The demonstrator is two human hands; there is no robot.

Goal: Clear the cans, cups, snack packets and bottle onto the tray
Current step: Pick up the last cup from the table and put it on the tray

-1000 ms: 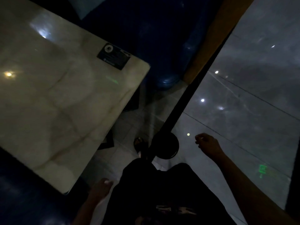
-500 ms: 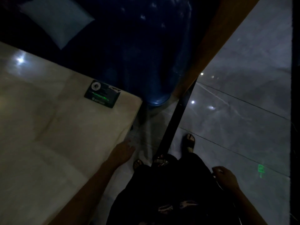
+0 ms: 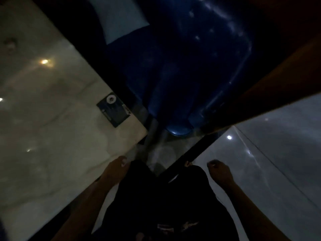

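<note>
While the frame is dim and motion-blurred, both hands read clearly enough at the near edge. Dark trousers (image 3: 163, 206) fill the bottom centre, between the two forearms.

Left hand (image 3: 116, 166): at the near right edge of the bench (image 3: 52, 136), just short of its right corner; contact with the bench can't be confirmed. Fingers loosely curled, holding nothing. One pale fingernail visible at the tip.

Right hand (image 3: 219, 173): over the grey tiled floor (image 3: 278, 153), well apart from the bench. Fingers curled in loosely, nothing in them.

A sandalled foot (image 3: 188, 164) just shows beside a black strip (image 3: 196, 150) that runs diagonally across the floor between the hands.

Bench: pale marble-look top, glossy, with several light reflections. Dark rectangular sticker (image 3: 113, 111) with a white ring mark lies flat near the right corner. A faint smudge-like shape (image 3: 10, 44) sits toward the far left edge; too blurred to identify.

Task things: no cans, cups, snack packets, bottle or tray can be made out in this view, so their location can't be told. No containers visible on the bench top.

Beyond the bench's far edge: blue padded seat (image 3: 199, 75), shiny, with a pale cushion (image 3: 121, 20) on it at the top of frame. A brown wooden panel (image 3: 278, 80) runs diagonally along the seat's right side, above the floor.
</note>
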